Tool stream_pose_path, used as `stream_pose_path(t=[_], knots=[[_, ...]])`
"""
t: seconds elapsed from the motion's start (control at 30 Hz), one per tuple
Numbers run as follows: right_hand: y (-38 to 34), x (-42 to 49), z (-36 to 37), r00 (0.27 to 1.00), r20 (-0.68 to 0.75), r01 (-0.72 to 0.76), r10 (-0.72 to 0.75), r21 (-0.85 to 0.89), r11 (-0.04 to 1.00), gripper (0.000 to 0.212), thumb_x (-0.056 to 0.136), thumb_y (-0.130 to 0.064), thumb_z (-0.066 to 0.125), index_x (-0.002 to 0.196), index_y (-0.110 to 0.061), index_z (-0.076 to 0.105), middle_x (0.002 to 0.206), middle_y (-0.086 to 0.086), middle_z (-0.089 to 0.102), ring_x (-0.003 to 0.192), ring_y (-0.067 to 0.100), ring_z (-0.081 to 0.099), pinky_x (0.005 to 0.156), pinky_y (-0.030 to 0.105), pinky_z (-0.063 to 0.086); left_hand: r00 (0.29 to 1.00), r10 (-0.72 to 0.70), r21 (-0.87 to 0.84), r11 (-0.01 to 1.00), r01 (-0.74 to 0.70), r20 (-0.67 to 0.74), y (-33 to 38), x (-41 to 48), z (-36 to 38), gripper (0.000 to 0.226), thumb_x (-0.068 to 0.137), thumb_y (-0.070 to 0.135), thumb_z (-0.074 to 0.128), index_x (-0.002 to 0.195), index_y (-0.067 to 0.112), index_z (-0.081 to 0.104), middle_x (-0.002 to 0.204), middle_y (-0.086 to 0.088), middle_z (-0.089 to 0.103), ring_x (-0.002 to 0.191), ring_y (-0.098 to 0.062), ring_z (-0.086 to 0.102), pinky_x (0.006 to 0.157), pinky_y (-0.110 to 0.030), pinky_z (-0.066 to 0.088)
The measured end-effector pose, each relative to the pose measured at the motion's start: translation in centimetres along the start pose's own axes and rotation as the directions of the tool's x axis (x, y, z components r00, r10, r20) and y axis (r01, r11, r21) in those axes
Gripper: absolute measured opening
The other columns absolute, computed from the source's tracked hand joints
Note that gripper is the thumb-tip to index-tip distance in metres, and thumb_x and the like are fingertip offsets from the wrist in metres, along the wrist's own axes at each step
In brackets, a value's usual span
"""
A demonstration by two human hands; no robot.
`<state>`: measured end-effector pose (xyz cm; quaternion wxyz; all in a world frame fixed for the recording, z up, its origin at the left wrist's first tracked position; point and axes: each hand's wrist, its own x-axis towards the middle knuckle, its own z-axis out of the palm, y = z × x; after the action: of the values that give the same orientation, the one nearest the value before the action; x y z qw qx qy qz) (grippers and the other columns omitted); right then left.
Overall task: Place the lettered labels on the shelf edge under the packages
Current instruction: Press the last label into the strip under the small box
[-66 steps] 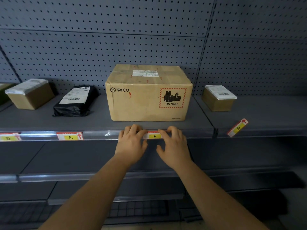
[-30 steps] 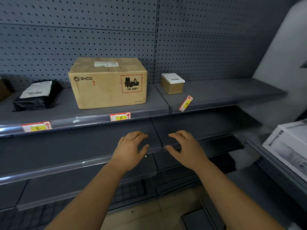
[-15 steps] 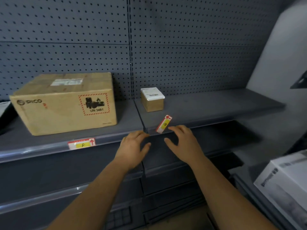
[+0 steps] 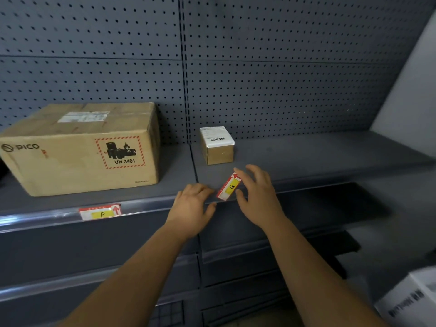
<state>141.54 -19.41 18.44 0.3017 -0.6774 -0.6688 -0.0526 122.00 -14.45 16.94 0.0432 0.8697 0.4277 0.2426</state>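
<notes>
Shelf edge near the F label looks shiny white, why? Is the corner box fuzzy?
Head view: the glossy shelf edge left of the F label reflects light as white glare. Head view: the white box at bottom right is blurred, its print unreadable, while the G label reads sharply.

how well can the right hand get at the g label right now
Very likely yes: the right hand sits right beside the G label, fingers over its upper end, thumb by its side, with nothing between them.

Stockroom: pegboard shelving (image 4: pixel 306 156), labelled parcels (image 4: pixel 217 147)
</notes>
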Motion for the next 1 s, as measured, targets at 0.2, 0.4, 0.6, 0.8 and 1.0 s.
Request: stream_pose_path(t=[0.2,0.4,0.6,0.8,1.0], knots=[[0.2,1.0,0.7,0.995,0.095,0.001,0.009,-0.107,0.994,0.066,0.088,-0.033,0.06,0.147,-0.033,0.029,0.155,0.005,0.017,0.141,0.027,0.015,0.112,0.048,0.023,1.0,-0.012,0.065,0.998,0.01,0.02,0.4,0.8,0.6,0.041,0.089,0.04,0.049,0.128,0.025,0.05,0.124,0.007,0.05,0.116,-0.015,0.04,0.1,-0.036,0.034],[1.5,-0.5,1.4,0.978,0.064,-0.191,0.199,-0.12,0.974,0.062,0.089,-0.038,0.058,0.144,-0.029,0.033,0.155,0.007,0.017,0.141,0.029,0.018,0.111,0.048,0.023,1.0,0.004,0.123,0.992,-0.003,-0.008,1.2,1.3,0.9,0.041,0.09,0.041,0.048,0.127,0.026,0.051,0.123,0.006,0.05,0.115,-0.017,0.039,0.096,-0.035,0.029],[2.1,-1.5,1.8,0.971,0.057,-0.228,0.233,-0.073,0.971,0.066,0.087,-0.037,0.061,0.146,-0.03,0.03,0.155,0.008,0.014,0.142,0.03,0.014,0.113,0.05,0.022,0.997,-0.006,0.167,0.986,0.018,-0.075,2.3,1.8,1.2,0.038,0.088,0.04,0.05,0.124,0.028,0.054,0.12,0.006,0.052,0.115,-0.018,0.04,0.1,-0.037,0.025],[2.1,-1.9,2.2,0.994,0.018,-0.108,0.11,-0.084,0.991,0.058,0.085,-0.035,0.064,0.138,-0.027,0.043,0.143,0.006,0.031,0.132,0.025,0.031,0.106,0.041,0.031,0.997,0.017,0.18,0.984,-0.003,-0.077,3.1,2.0,1.9,0.036,0.085,0.036,0.055,0.118,0.024,0.06,0.113,0.003,0.055,0.108,-0.021,0.045,0.094,-0.039,0.03],[2.7,-2.6,2.9,0.993,0.025,-0.114,0.116,-0.066,0.991,0.062,0.085,-0.035,0.064,0.141,-0.028,0.038,0.139,0.005,0.033,0.129,0.022,0.033,0.105,0.038,0.034,0.997,0.018,0.202,0.979,-0.003,-0.072,3.1,1.6,2.3,0.036,0.086,0.037,0.055,0.119,0.024,0.058,0.114,0.002,0.053,0.112,-0.021,0.042,0.096,-0.039,0.03]])
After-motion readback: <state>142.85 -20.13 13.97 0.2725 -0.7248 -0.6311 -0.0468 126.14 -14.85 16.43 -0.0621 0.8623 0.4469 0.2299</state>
